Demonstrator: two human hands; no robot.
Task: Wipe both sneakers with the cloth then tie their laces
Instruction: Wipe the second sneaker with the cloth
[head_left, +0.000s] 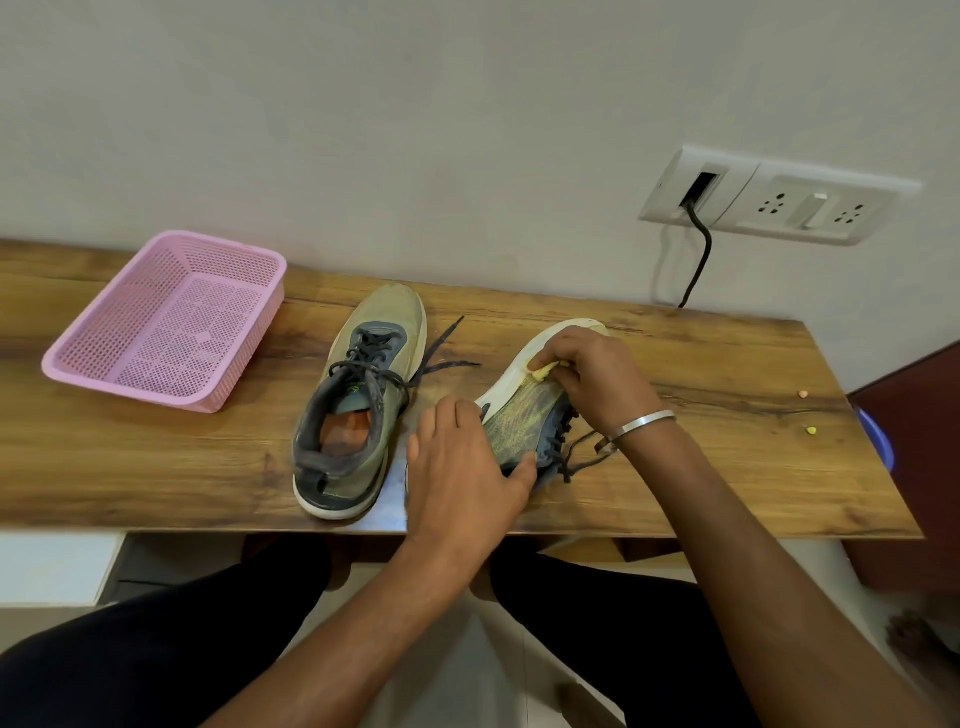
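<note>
Basket: we see a pink perforated basket (171, 317) at the far left of the wooden surface (727, 364), close to the wall; nothing lies in it that we can make out
Left sneaker: an olive and grey sneaker (358, 400) stands upright on its sole between the basket and our hands, toe toward the wall, its dark laces (441, 353) loose and trailing to the right
Right sneaker: the second sneaker (524, 415) is tipped onto its side near the front edge of the surface, white sole turned left, laces hanging off to the right
Cloth: a small yellow cloth (543, 371) is bunched against the upper of the tipped sneaker, near its toe
Right hand: our right hand (597, 374) reaches over the toe with fingers curled, its grip closed round the cloth; a metal bangle (644, 422) sits on the wrist
Left hand: our left hand (462, 467) steadies the heel end, fingers curved over the sole and thumb pressed on the upper, so its grip is closed on the tipped sneaker
Wall: a white socket plate (779, 197) with a black cable (698, 249) plugged in
Surface extras: two small bits, one orange and one yellow, lie near the right end
</note>
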